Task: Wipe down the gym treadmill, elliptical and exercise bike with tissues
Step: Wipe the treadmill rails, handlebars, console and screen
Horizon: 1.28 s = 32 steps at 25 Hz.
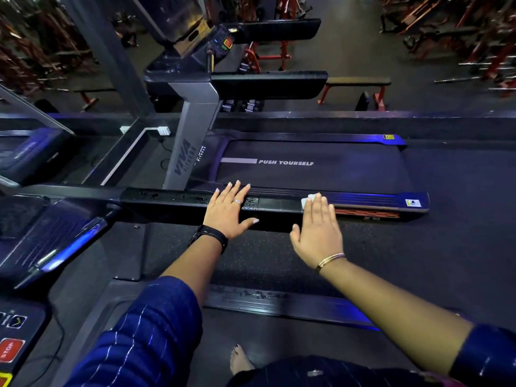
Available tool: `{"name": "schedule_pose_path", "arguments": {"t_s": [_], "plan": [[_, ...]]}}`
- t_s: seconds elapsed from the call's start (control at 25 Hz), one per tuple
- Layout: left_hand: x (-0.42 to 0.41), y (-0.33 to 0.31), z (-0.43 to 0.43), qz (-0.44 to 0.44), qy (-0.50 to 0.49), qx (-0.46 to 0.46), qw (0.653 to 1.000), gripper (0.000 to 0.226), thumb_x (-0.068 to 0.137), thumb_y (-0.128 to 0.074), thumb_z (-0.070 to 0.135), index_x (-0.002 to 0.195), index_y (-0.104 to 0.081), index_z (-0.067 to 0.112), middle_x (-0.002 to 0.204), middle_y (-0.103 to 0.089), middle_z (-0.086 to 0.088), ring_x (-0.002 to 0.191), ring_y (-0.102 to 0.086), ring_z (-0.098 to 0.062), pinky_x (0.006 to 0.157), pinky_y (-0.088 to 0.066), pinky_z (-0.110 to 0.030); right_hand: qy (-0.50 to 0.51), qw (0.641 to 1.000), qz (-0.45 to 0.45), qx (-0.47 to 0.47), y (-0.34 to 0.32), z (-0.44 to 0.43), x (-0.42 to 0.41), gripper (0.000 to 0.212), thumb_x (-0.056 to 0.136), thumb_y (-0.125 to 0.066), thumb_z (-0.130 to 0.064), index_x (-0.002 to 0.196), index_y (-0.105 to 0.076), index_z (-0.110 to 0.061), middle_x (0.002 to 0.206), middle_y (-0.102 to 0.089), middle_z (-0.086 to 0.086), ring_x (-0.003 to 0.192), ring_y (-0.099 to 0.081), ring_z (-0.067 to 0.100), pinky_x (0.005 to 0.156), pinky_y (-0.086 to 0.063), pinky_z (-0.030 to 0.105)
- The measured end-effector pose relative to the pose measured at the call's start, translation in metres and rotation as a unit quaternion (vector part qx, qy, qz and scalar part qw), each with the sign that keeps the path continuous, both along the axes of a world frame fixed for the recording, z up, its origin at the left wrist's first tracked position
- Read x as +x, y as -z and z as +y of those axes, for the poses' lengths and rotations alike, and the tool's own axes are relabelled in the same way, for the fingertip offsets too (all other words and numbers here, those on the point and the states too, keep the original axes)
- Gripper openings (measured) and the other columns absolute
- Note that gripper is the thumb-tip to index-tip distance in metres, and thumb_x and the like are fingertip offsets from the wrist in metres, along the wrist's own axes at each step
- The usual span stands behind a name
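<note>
A black treadmill lies across the middle of the view, its near side rail (273, 203) speckled with water drops. My left hand (230, 209) rests flat on that rail with straight fingers. My right hand (318, 227) presses a white tissue (307, 199) flat onto the rail further right; only the tissue's far edge shows past the fingers. The belt (321, 166) behind reads "PUSH YOURSELF". The grey upright (190, 146) rises to the console (201, 48) at upper left.
Another treadmill's deck (279, 303) runs under my arms, and its console with a red STOP button (9, 350) is at lower left. A third treadmill (42, 241) sits at left. Red benches and weight racks (357, 88) fill the floor beyond.
</note>
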State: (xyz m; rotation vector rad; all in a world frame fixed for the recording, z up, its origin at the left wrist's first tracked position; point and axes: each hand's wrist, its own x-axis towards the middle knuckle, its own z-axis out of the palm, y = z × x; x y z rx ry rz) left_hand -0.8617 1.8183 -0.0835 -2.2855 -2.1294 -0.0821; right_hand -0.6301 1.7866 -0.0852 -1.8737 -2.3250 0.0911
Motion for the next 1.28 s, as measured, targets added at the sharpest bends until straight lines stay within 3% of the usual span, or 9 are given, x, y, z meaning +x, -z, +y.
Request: {"name": "schedule_pose_path", "arguments": {"t_s": [0.2, 0.48, 0.6, 0.68, 0.76, 0.88, 0.96, 1.12, 1.28], "plan": [[0.002, -0.002, 0.000, 0.004, -0.004, -0.007, 1.000, 0.092, 0.085, -0.048, 0.072, 0.156, -0.004, 0.033, 0.165, -0.006, 0.001, 0.151, -0.004, -0.016, 0.121, 0.001, -0.038, -0.135, 0.990, -0.030, -0.006, -0.007, 0.007, -0.027, 0.074, 0.092, -0.031, -0.040, 0.154, -0.011, -0.005, 0.161, -0.003, 0.017, 0.149, -0.001, 0.027, 0.119, 0.007, 0.038], [0.003, -0.003, 0.000, 0.007, -0.008, -0.003, 1.000, 0.093, 0.085, -0.048, 0.072, 0.156, -0.002, 0.032, 0.165, -0.006, 0.002, 0.151, -0.004, -0.016, 0.121, 0.000, -0.039, -0.020, 1.000, -0.007, 0.003, -0.006, 0.007, -0.001, 0.077, 0.091, -0.046, -0.026, 0.152, -0.005, -0.001, 0.160, -0.002, 0.021, 0.149, 0.000, 0.032, 0.118, 0.007, 0.040], [0.002, -0.001, -0.002, 0.002, 0.007, 0.011, 1.000, 0.096, 0.086, -0.048, 0.070, 0.156, 0.002, 0.028, 0.165, -0.005, 0.001, 0.151, -0.005, -0.016, 0.121, -0.001, -0.038, -0.037, 0.999, 0.001, -0.018, -0.006, 0.002, -0.018, 0.075, 0.095, -0.042, -0.022, 0.153, 0.002, -0.004, 0.160, 0.005, 0.020, 0.149, 0.005, 0.031, 0.119, 0.007, 0.039], [-0.007, 0.000, -0.006, -0.024, 0.025, 0.024, 0.999, 0.095, 0.089, -0.051, 0.064, 0.156, 0.005, 0.025, 0.165, -0.004, 0.002, 0.151, -0.007, -0.016, 0.121, -0.002, -0.038, -0.075, 0.996, 0.027, -0.035, -0.014, 0.013, -0.019, 0.067, 0.096, -0.038, -0.008, 0.154, -0.006, -0.011, 0.161, -0.005, 0.017, 0.149, -0.004, 0.027, 0.120, 0.001, 0.036], [-0.033, -0.001, -0.008, -0.042, 0.029, 0.040, 0.998, 0.093, 0.089, -0.055, 0.060, 0.156, 0.001, 0.026, 0.164, -0.007, 0.002, 0.151, -0.010, -0.017, 0.121, -0.003, -0.041, -0.095, 0.993, 0.050, -0.047, -0.025, 0.026, -0.008, 0.059, 0.095, -0.038, -0.002, 0.151, -0.028, -0.017, 0.157, -0.026, 0.011, 0.145, -0.025, 0.023, 0.119, -0.004, 0.038], [-0.091, -0.002, -0.011, -0.046, 0.006, 0.054, 0.998, 0.094, 0.086, -0.059, 0.061, 0.156, -0.010, 0.023, 0.163, -0.015, 0.001, 0.150, -0.015, -0.020, 0.122, -0.006, -0.047, -0.087, 0.992, -0.008, 0.089, -0.021, 0.040, 0.009, 0.040, 0.090, -0.045, -0.020, 0.126, -0.064, -0.020, 0.121, -0.066, 0.004, 0.110, -0.059, 0.031, 0.113, -0.018, 0.056], [-0.122, 0.001, -0.014, -0.037, -0.001, 0.053, 0.998, 0.095, 0.084, -0.060, 0.063, 0.156, -0.016, 0.021, 0.162, -0.020, 0.001, 0.150, -0.017, -0.021, 0.121, -0.007, -0.048, -0.045, 0.992, 0.014, 0.119, -0.011, 0.039, 0.006, 0.046, 0.086, -0.036, -0.028, 0.115, -0.069, -0.014, 0.111, -0.069, 0.007, 0.112, -0.058, 0.035, 0.110, -0.023, 0.058], [-0.153, 0.004, -0.009, -0.024, 0.001, 0.042, 0.999, 0.093, 0.084, -0.055, 0.067, 0.156, -0.016, 0.022, 0.162, -0.020, 0.003, 0.150, -0.014, -0.018, 0.121, -0.002, -0.046, 0.060, 0.990, 0.045, 0.115, 0.014, 0.030, -0.050, 0.053, 0.086, -0.030, -0.025, 0.121, -0.062, -0.002, 0.132, -0.058, 0.019, 0.128, -0.050, 0.034, 0.112, -0.014, 0.051], [-0.161, 0.003, -0.002, -0.006, 0.013, 0.036, 0.999, 0.097, 0.079, -0.042, 0.078, 0.156, -0.014, 0.027, 0.161, -0.022, 0.004, 0.151, -0.012, -0.018, 0.120, 0.001, -0.047, -0.039, 0.988, 0.041, 0.140, 0.025, 0.019, -0.078, 0.057, 0.080, -0.035, -0.020, 0.132, -0.056, -0.006, 0.140, -0.052, 0.015, 0.130, -0.049, 0.031, 0.111, -0.018, 0.052]]}}
